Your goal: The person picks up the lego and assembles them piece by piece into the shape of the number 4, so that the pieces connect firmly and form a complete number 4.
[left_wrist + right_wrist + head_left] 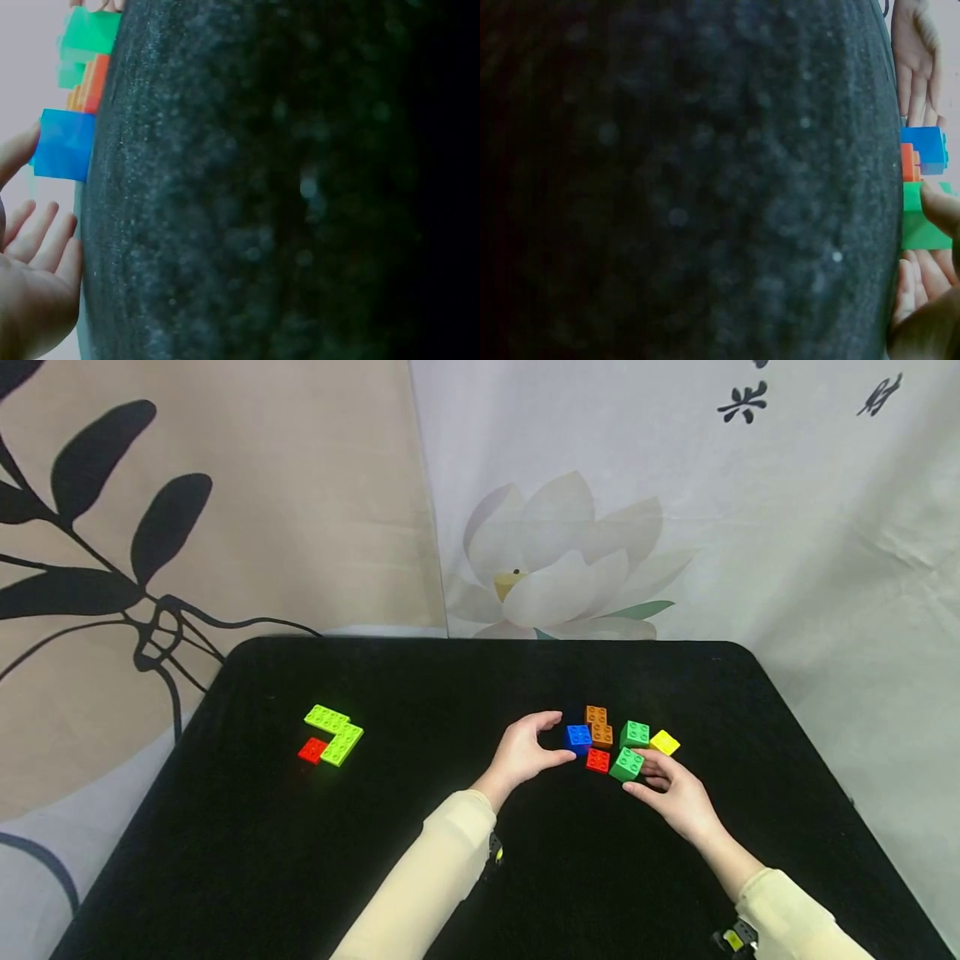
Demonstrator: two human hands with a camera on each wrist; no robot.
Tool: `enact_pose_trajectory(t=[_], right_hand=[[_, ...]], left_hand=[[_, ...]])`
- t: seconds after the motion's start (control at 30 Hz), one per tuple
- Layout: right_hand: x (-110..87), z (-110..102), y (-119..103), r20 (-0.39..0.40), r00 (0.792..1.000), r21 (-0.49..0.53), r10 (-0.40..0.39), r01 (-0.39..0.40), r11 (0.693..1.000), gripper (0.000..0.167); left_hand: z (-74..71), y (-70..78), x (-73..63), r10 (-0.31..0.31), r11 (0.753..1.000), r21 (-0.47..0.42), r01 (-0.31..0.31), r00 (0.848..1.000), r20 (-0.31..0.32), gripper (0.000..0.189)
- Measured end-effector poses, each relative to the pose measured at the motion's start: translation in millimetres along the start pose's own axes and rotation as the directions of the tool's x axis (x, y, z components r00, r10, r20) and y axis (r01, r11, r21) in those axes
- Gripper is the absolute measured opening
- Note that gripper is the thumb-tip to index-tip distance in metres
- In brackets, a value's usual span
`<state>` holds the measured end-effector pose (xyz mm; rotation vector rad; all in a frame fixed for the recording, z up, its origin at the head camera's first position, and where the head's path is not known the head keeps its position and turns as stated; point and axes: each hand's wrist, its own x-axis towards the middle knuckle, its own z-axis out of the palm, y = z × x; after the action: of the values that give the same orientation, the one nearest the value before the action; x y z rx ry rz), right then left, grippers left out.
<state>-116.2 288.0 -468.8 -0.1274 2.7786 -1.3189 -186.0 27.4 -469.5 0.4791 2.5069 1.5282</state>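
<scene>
My left hand (524, 747) is spread beside a blue toy brick (578, 738), fingers apart and thumb tip near its lower edge. In the left wrist view the thumb meets the edge of the blue brick (64, 145). My right hand (677, 795) pinches the nearer green brick (627, 764), index finger on its far side and thumb on its near side. The green brick (922, 216) is partly covered by the thumb in the right wrist view. Another green brick (635, 734) lies just beyond it.
An orange pair (597, 727), a red brick (597, 761) and a yellow brick (664, 742) sit close by. Far left on the black table (247, 827), flat lime bricks (342, 744) lie against a red brick (312, 750). A printed curtain (322, 510) hangs behind.
</scene>
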Motion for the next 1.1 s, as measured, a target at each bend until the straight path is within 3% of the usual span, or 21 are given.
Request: enact_pose_trajectory(t=[0.23, 1.1], right_hand=[[-0.5, 0.0, -1.5, 0.004, 1.000, -0.027, 0.004, -0.004, 1.000, 0.052], [1.1, 1.4, -0.5, -0.020, 1.000, -0.028, 0.008, -0.009, 1.000, 0.042]], left_hand=[[4.1, -0.7, 3.2, 0.009, 0.999, 0.031, -0.010, 0.999, 0.041, 0.062], [6.8, 6.1, 6.1, -0.041, 0.999, 0.027, 0.040, 0.999, 0.031, 0.044]])
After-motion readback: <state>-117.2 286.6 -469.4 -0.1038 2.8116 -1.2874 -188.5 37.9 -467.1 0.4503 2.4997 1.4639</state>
